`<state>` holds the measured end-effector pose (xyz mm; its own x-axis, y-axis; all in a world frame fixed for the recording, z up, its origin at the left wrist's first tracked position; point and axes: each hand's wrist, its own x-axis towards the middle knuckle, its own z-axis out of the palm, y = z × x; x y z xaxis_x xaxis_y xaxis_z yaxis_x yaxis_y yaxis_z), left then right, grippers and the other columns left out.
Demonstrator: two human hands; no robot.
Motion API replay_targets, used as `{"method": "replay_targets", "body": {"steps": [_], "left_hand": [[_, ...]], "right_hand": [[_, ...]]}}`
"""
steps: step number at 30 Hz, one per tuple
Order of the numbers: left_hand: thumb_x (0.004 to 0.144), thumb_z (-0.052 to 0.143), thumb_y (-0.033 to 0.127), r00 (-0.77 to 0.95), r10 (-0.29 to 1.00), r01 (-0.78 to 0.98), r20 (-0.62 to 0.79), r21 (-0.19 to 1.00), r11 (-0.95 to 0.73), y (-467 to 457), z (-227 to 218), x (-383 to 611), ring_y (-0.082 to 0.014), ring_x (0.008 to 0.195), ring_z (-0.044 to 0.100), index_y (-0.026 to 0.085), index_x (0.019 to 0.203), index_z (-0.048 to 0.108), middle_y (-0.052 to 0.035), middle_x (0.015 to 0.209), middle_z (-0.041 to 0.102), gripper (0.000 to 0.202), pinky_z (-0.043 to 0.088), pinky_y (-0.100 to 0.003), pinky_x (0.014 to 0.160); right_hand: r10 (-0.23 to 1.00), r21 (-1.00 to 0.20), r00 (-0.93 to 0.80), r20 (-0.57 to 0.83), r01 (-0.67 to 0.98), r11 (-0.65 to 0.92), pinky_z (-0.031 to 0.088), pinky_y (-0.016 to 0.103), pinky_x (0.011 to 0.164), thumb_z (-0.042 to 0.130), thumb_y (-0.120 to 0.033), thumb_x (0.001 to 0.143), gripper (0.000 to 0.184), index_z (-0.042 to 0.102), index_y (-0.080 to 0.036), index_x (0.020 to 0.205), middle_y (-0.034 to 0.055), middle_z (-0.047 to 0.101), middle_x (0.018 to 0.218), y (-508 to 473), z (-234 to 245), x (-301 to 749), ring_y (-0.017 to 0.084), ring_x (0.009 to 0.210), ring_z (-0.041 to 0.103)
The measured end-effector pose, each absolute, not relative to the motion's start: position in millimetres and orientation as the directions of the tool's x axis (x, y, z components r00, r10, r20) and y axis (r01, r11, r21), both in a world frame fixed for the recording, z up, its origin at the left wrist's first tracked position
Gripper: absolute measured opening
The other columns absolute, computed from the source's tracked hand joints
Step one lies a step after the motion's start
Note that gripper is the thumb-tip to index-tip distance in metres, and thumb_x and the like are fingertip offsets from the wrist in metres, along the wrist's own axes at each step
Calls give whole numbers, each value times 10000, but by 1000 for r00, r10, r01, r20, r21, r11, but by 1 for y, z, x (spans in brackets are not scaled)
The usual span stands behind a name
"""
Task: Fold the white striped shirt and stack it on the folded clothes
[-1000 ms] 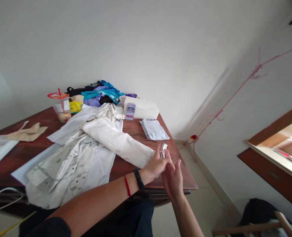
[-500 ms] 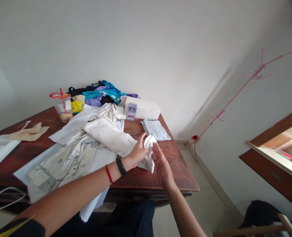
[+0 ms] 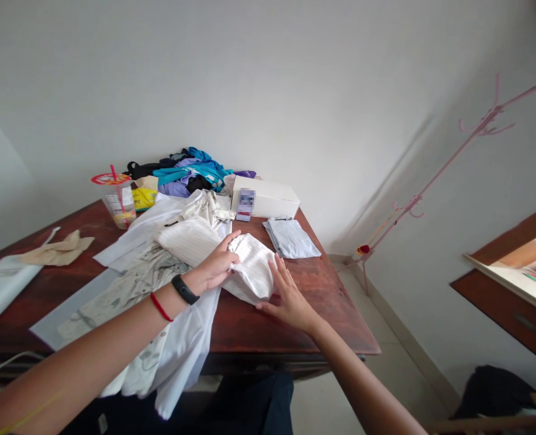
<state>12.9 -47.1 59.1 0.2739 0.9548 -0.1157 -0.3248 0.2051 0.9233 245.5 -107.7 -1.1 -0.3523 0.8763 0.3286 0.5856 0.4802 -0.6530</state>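
A white ribbed garment lies on the table with its near right end folded back over itself. My left hand is closed on the folded-over end, thumb and fingers pinching the cloth. At the fold's right edge, my right hand rests with fingers spread and touching the fabric. The rest of the ribbed garment stretches left, over a patterned off-white shirt and a plain white garment that hangs past the table's front edge. Just beyond my right hand sits a folded pale grey garment.
On the wooden table are a white box, a plastic cup with a straw, a pile of dark, blue and purple clothes, and a white plastic object under beige cloth. A pink coat stand leans at right.
My left hand has moved left, carrying the end of the ribbed garment over into a flatter, wider fold. The right hand has turned from edge-on to spread fingers against the fold.
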Motion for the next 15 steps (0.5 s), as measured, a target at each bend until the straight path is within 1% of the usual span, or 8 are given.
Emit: {"method": "replay_targets", "body": {"steps": [3,5,6,8,9,11,13,15], "left_hand": [[616,562,-15,259,961,-344,-95,921,183,-46,69,4,-160,871,630,289,1472,477,-75,1282,626,912,497,-201,628],[627,563,-15,262,961,-361,-86,915,180,-50,77,4,-175,904,638,297,1481,470,-70,1283,632,914,507,-213,651],[632,561,-13,271,959,-360,-79,916,177,-53,81,5,-179,903,640,302,1488,465,-68,1277,637,917,503,-213,647],[646,556,-5,305,951,-348,-47,924,157,-59,89,12,-183,882,645,317,1507,444,-67,1260,650,926,492,-214,630],[653,551,-3,325,946,-341,-20,930,137,-62,93,17,-189,885,650,325,1517,432,-66,1267,652,932,499,-223,637],[657,532,-8,351,935,-330,56,942,67,-67,98,30,-214,958,660,325,1518,436,-63,1326,635,928,543,-278,720],[652,502,-23,366,917,-305,158,951,-43,-72,102,46,-251,1123,635,291,1479,500,-54,1417,592,885,552,-379,911],[641,464,-37,380,883,-268,275,946,-179,-75,103,65,-272,1296,552,232,1419,573,-47,1472,560,831,440,-448,1118]], "right_hand": [[905,-701,-227,359,574,422,102,634,1229,786,-528,802,1107,91,-340,1643,77,-59,1719,-111,-5,227,344,1574,-26],[902,-740,-117,414,534,409,96,675,1218,788,-473,812,1104,75,-338,1644,66,-80,1719,-129,-3,209,368,1570,-49],[886,-745,-72,458,513,427,102,700,1210,773,-425,833,1056,99,-348,1642,54,-50,1722,-142,0,199,378,1569,-49],[815,-684,-85,573,499,533,155,712,1206,682,-301,903,878,187,-388,1623,45,162,1703,-173,8,179,377,1572,71],[769,-635,-174,615,470,613,231,696,1199,646,-243,912,795,273,-397,1597,58,311,1651,-188,12,170,377,1550,197],[700,-595,-371,610,369,714,422,605,1135,572,-158,918,619,469,-378,1487,80,605,1404,-208,18,154,335,1392,493],[730,-638,-419,540,362,680,537,502,1033,530,-133,920,441,620,-319,1310,88,682,1223,-209,19,144,288,1231,616],[798,-657,-368,477,454,601,531,496,1036,531,-152,919,360,653,-263,1239,114,650,1270,-194,12,141,291,1230,605]]}}
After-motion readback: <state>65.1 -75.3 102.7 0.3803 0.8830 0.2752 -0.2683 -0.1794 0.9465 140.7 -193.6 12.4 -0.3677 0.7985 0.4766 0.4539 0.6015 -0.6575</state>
